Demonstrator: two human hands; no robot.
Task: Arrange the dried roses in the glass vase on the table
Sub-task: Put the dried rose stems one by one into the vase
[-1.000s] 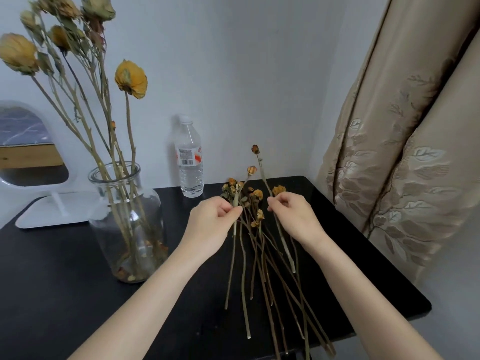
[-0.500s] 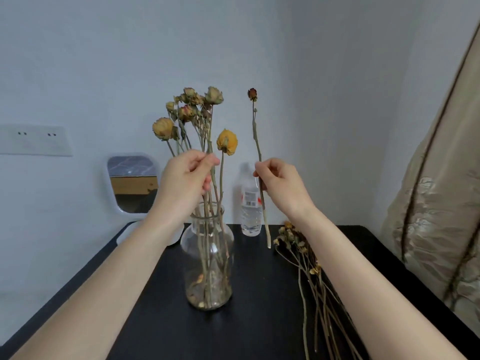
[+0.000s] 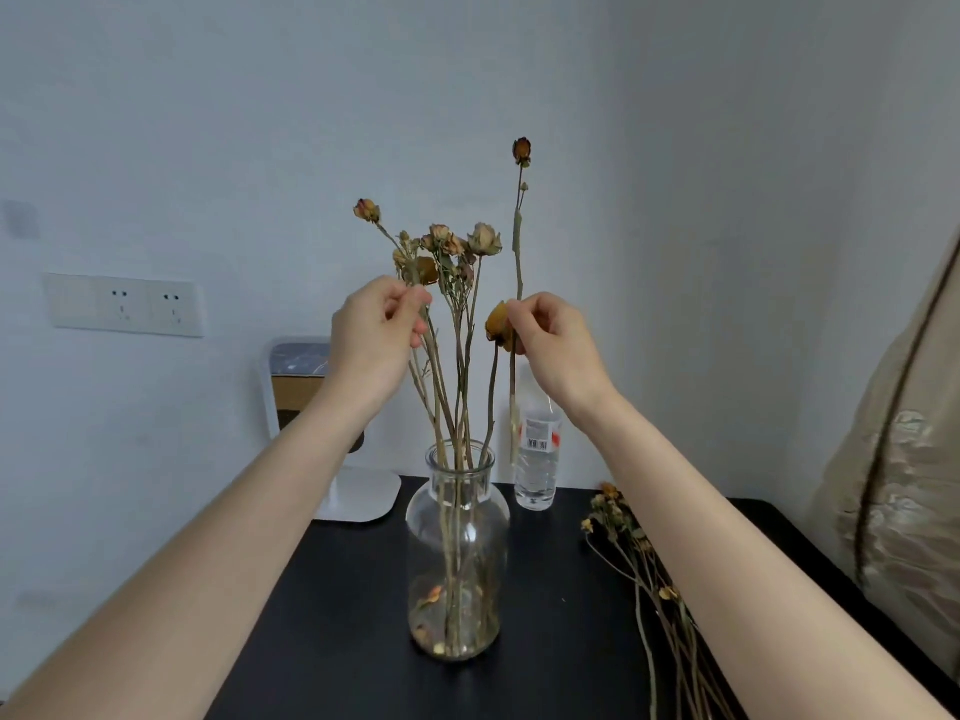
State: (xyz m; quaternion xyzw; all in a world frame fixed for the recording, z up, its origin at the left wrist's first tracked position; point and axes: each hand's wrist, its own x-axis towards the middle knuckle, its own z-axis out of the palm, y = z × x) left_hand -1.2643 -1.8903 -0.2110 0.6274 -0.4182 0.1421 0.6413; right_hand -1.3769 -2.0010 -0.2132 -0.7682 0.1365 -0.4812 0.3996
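Observation:
A clear glass vase (image 3: 459, 543) stands on the black table (image 3: 343, 641) with several dried roses (image 3: 457, 246) upright in it. My left hand (image 3: 376, 337) pinches a stem of that bunch high above the vase mouth. My right hand (image 3: 553, 345) pinches a single long-stemmed dried rose (image 3: 521, 150), held upright just right of the vase, its lower end hanging beside the neck. A yellow bloom (image 3: 497, 322) in the vase sits against my right fingers. A loose pile of dried roses (image 3: 644, 569) lies on the table to the right.
A plastic water bottle (image 3: 537, 457) stands behind the vase by the wall. A white-framed mirror (image 3: 311, 407) on a stand sits at the back left. Wall sockets (image 3: 124, 305) are on the left wall, and a beige curtain (image 3: 904, 470) hangs at the right.
My right hand lifted one rose off the pile and carried it up and left beside the vase. My left hand left the pile and took hold of a stem in the vase.

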